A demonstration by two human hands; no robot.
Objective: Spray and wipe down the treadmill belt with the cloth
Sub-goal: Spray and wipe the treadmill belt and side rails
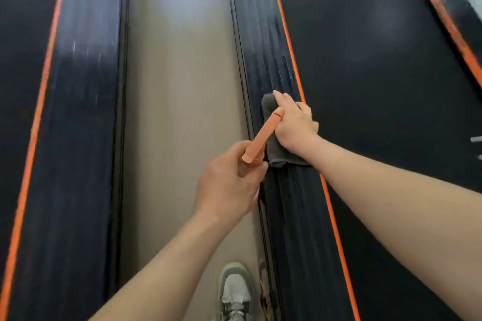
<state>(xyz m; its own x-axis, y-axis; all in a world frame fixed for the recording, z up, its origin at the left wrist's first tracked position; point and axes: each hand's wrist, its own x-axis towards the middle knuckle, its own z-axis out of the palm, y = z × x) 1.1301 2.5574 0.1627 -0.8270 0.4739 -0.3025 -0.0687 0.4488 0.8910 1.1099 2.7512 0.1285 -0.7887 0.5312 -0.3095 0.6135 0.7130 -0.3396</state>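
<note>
Beige floor (pixel 177 112) flanks the treadmill (pixel 378 86). Right hand (pixel 294 125) presses cloth (pixel 276 156) flat to wipe; left hand (pixel 229 185) grips the sprayer (pixel 263 135), ready.

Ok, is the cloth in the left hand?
No, the right hand presses the cloth on the rail; the left hand grips the sprayer.

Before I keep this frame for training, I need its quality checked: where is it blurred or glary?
Head view: vertical motion streaks smear the right rail toward the top; a pale glare patch sits on the left rail; the left hand, right hand, cloth and sprayer are fairly sharp; the wide lens splays the orange stripe outward.
</note>
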